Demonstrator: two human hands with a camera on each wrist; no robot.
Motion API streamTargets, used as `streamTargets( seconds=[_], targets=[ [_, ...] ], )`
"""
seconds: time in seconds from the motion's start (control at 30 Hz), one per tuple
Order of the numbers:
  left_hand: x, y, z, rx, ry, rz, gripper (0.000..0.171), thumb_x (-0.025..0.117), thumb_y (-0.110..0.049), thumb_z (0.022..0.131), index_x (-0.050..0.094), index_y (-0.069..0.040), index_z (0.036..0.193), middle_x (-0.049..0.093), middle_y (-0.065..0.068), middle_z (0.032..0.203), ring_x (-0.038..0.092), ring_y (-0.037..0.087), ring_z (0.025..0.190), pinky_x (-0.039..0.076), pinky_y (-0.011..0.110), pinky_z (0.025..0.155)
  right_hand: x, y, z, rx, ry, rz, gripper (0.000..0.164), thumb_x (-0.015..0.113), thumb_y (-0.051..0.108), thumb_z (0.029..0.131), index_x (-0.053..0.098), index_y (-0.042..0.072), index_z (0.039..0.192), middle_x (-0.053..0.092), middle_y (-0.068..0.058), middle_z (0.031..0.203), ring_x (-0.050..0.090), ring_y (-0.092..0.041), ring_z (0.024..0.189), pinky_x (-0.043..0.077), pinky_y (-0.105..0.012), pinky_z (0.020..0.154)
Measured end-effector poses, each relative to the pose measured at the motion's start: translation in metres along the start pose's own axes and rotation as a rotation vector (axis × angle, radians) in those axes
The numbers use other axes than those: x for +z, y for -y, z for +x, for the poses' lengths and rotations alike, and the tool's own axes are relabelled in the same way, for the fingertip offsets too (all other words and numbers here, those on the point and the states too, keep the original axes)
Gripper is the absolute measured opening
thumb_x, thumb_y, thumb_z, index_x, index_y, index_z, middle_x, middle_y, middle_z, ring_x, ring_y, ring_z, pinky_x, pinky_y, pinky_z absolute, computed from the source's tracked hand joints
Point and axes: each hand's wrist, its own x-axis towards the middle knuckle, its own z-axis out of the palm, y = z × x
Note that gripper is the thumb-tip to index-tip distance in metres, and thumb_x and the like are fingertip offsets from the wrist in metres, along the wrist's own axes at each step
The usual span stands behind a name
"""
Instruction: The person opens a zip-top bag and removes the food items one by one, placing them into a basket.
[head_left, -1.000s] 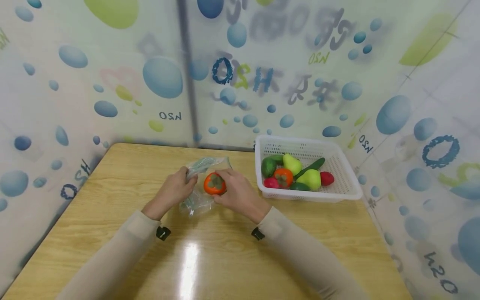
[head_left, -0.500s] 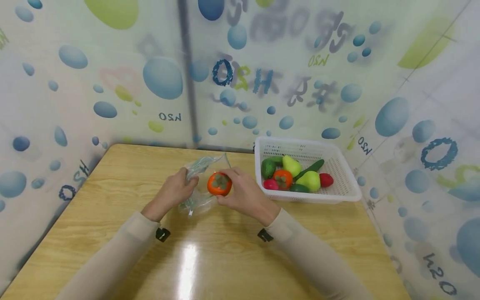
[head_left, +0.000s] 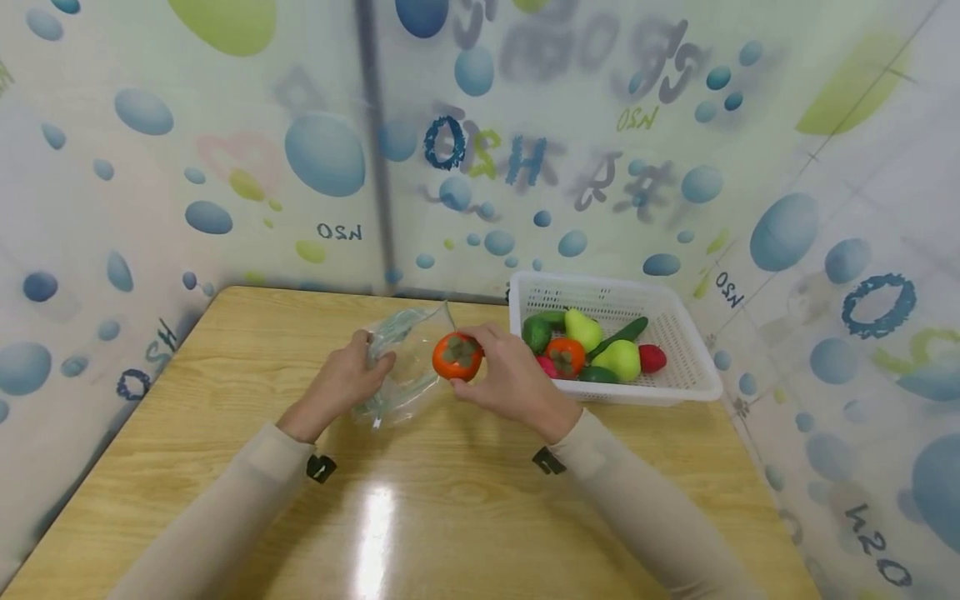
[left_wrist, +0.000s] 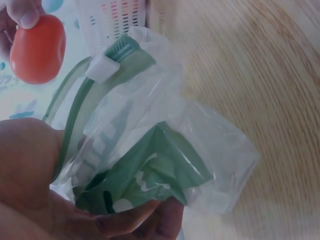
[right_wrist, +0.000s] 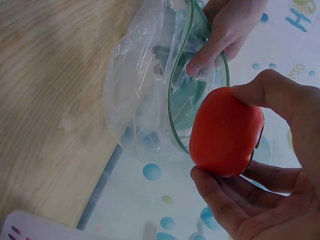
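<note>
An orange-red persimmon (head_left: pixel 456 358) with a brown-green calyx is pinched between the thumb and fingers of my right hand (head_left: pixel 517 383). It stands just right of the mouth of a clear zip bag (head_left: pixel 408 367) with green print. My left hand (head_left: pixel 341 383) grips the bag's left side, the thumb inside the mouth. In the left wrist view a white slider (left_wrist: pixel 102 68) sits on the bag's green zip edge. The right wrist view shows the green-rimmed mouth spread wide, with the persimmon (right_wrist: pixel 226 132) in front of it.
A white perforated basket (head_left: pixel 693 354) at the back right holds pears (head_left: pixel 621 360), another persimmon (head_left: pixel 566 357), and several green and red pieces of produce. The wooden table (head_left: pixel 450 517) meets a patterned wall covering (head_left: pixel 315 250) behind.
My right hand has drawn the persimmon to the right and slightly up, out of the bag's mouth. My left hand keeps its grip on the bag, nearly still.
</note>
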Motion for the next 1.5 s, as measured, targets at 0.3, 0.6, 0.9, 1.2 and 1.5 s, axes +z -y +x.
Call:
streamTargets(
  seconds=[0.3,0.6,0.9,1.2,1.5],
  targets=[
    [-0.003,0.001,-0.002,0.04,-0.052,-0.005,0.077,0.062,-0.039,0.118,0.041,0.015,0.168,0.062,0.043,0.158,0.074,0.044,0.117,0.064,0.057,0.096,-0.019,-0.012,-0.001,0.012,-0.031,-0.007,0.068,0.095,0.024,0.093,0.068,-0.001,0.151,0.077,-0.017,0.143,0.077,-0.03,0.113,0.069,-0.043,0.1],
    [-0.003,-0.001,-0.006,0.054,-0.074,-0.015,0.072,0.064,-0.036,0.118,0.043,0.012,0.168,0.055,0.039,0.168,0.066,0.055,0.144,0.059,0.068,0.114,-0.036,-0.025,-0.004,0.051,-0.036,-0.034,0.071,0.092,0.025,0.094,0.068,0.007,0.158,0.076,-0.018,0.143,0.075,-0.031,0.114,0.069,-0.043,0.097],
    [-0.004,0.001,-0.006,0.065,-0.085,-0.002,0.072,0.067,-0.035,0.117,0.045,0.01,0.168,0.058,0.038,0.166,0.074,0.048,0.129,0.062,0.063,0.104,-0.051,-0.042,-0.008,0.093,-0.017,-0.024,0.067,0.09,0.028,0.095,0.073,0.014,0.158,0.074,-0.016,0.13,0.068,-0.03,0.106,0.062,-0.04,0.09],
    [-0.006,0.0,-0.009,0.062,-0.095,0.003,0.071,0.069,-0.036,0.116,0.049,0.008,0.167,0.06,0.037,0.165,0.073,0.046,0.128,0.063,0.061,0.101,-0.073,-0.07,-0.005,0.217,0.018,-0.066,0.066,0.089,0.029,0.097,0.07,0.011,0.157,0.072,-0.02,0.137,0.068,-0.036,0.118,0.067,-0.053,0.101],
    [-0.007,0.003,-0.011,0.045,-0.09,-0.006,0.068,0.068,-0.036,0.117,0.05,0.004,0.168,0.072,0.033,0.148,0.073,0.03,0.096,0.058,0.04,0.075,-0.092,-0.107,-0.006,0.305,0.031,-0.08,0.067,0.089,0.027,0.099,0.066,0.006,0.158,0.074,-0.023,0.143,0.067,-0.04,0.123,0.066,-0.057,0.104]
  ],
)
